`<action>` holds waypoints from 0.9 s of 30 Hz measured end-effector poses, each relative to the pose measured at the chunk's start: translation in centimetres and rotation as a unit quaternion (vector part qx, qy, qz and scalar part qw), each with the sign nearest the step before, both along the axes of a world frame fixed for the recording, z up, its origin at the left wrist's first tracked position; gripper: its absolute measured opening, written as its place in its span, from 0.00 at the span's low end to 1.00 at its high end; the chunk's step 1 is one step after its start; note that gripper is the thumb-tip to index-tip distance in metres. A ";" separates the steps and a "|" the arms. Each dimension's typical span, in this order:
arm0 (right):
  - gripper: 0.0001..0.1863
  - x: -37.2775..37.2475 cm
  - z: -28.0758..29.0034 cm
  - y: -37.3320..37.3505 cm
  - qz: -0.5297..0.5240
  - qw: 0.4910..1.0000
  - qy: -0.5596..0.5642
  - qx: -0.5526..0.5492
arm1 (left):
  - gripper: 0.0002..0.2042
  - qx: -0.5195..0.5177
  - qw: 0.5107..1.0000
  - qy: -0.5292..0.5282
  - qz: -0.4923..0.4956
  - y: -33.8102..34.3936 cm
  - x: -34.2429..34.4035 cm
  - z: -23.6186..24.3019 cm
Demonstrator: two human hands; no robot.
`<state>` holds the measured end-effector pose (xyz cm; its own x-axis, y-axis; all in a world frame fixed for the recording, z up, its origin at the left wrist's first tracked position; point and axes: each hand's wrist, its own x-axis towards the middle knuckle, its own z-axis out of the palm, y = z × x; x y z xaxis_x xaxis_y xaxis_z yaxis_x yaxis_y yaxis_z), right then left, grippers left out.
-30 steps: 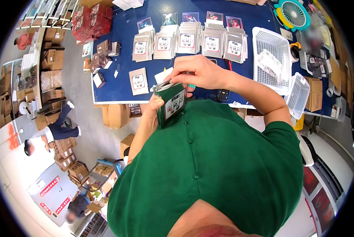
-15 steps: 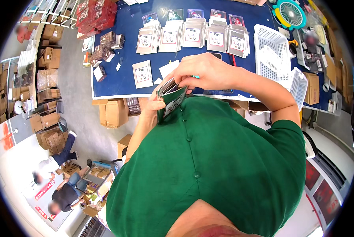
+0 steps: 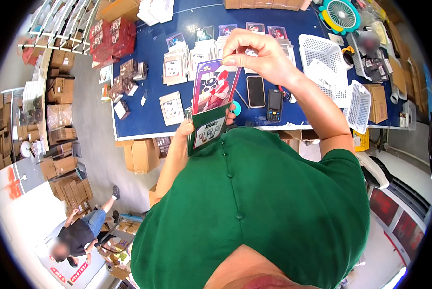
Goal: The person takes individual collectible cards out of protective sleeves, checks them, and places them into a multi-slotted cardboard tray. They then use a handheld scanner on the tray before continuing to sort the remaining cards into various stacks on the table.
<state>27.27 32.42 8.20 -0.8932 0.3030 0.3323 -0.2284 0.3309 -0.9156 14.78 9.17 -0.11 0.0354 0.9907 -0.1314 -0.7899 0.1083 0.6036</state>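
My left hand [image 3: 184, 131] is closed around a flat green packet [image 3: 210, 134] with a white printed panel, held upright near my chest. Out of its top stands a purple-and-red illustrated card [image 3: 217, 86]. The thumb and fingers of my right hand [image 3: 259, 54] pinch that card's upper edge; its lower end is hidden by the packet. Behind my right hand, stacks of pale printed packets [image 3: 175, 67] stand in a row, partly covered by the hand and card. Illustrated cards [image 3: 205, 33] lie at their far ends. A separate pale packet [image 3: 171, 108] lies left of my left hand.
A phone [image 3: 256, 91] and a handheld scanner [image 3: 274, 105] lie right of the card. White plastic baskets [image 3: 343, 77] and a turquoise fan [image 3: 340, 15] stand at the right. Red boxes [image 3: 112, 41] and small dark boxes [image 3: 129, 68] fill the left. A person [image 3: 81, 236] is at lower left.
My right hand has moved up and away from the packet, with the illustrated card now showing above it. The phone and scanner have come into fuller view.
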 end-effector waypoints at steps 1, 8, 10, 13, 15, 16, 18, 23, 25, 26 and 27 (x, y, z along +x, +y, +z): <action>0.02 0.1 -0.7 0.3 -0.015 0.999 0.003 -0.042 | 0.56 -0.012 1.000 -0.016 -0.008 0.7 0.3 0.4; 0.08 2.4 -4.0 3.1 -0.119 0.986 0.066 0.101 | 0.51 -0.024 0.997 -0.073 -0.027 5.8 1.7 -1.6; 0.08 3.2 -5.1 2.3 -0.066 0.997 0.002 0.045 | 0.45 -0.066 0.992 -0.105 0.001 6.8 2.1 -2.2; 0.11 4.0 -10.0 1.4 -0.068 0.992 0.035 0.104 | 0.37 -0.116 0.981 -0.141 0.072 8.2 2.6 -5.1; 0.11 4.7 -11.4 1.7 -0.121 0.989 0.026 0.077 | 0.36 -0.115 0.978 -0.144 0.102 10.1 3.8 -4.0; 0.10 4.9 -12.1 2.7 -0.098 0.995 0.009 -0.020 | 0.36 -0.193 0.968 -0.089 0.131 10.8 4.1 -3.2; 0.10 5.0 -15.6 4.7 -0.016 0.932 -0.042 -0.359 | 0.36 -0.205 0.967 -0.063 0.136 11.2 2.5 -4.9; 0.16 7.3 -25.4 18.8 -0.191 0.956 -0.153 -0.165 | 0.41 -0.171 0.960 -0.118 0.189 10.7 0.6 -7.6; 0.14 8.8 -27.6 23.1 -0.214 0.936 -0.278 0.011 | 0.42 -0.142 0.968 -0.127 0.164 10.2 0.9 -7.4; 0.15 8.6 -27.6 24.2 -0.217 0.904 -0.353 0.102 | 0.46 -0.140 0.970 -0.116 0.159 9.8 1.4 -7.3; 0.17 8.4 -28.3 24.9 -0.227 0.897 -0.354 0.137 | 0.44 -0.156 0.967 -0.121 0.158 9.6 1.9 -6.5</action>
